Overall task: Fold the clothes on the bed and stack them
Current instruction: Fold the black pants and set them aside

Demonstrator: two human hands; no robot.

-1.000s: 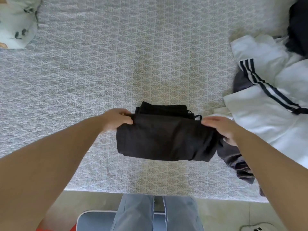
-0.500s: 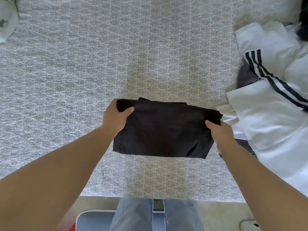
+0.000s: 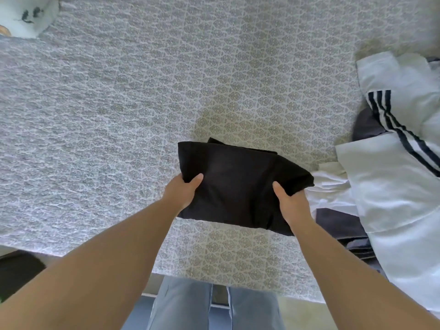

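A folded black garment (image 3: 238, 182) is held just above the patterned grey bedspread (image 3: 142, 115), near the bed's front edge. My left hand (image 3: 184, 190) grips its left side, thumb on top and fingers hidden beneath. My right hand (image 3: 289, 201) grips its right side the same way. A pile of unfolded clothes lies at the right: a white garment with dark stripes (image 3: 400, 167) over a dark grey piece (image 3: 333, 220).
A pale pillow with a dark leaf print (image 3: 26, 13) sits at the far left corner. Below the bed's front edge I see my jeans-clad legs (image 3: 214, 306), pale floor and a dark object at the lower left (image 3: 16, 270).
The garment's top half has been folded down flat, and both hands slid from its far corners to its sides. The bundle now tilts slightly, right end lower.
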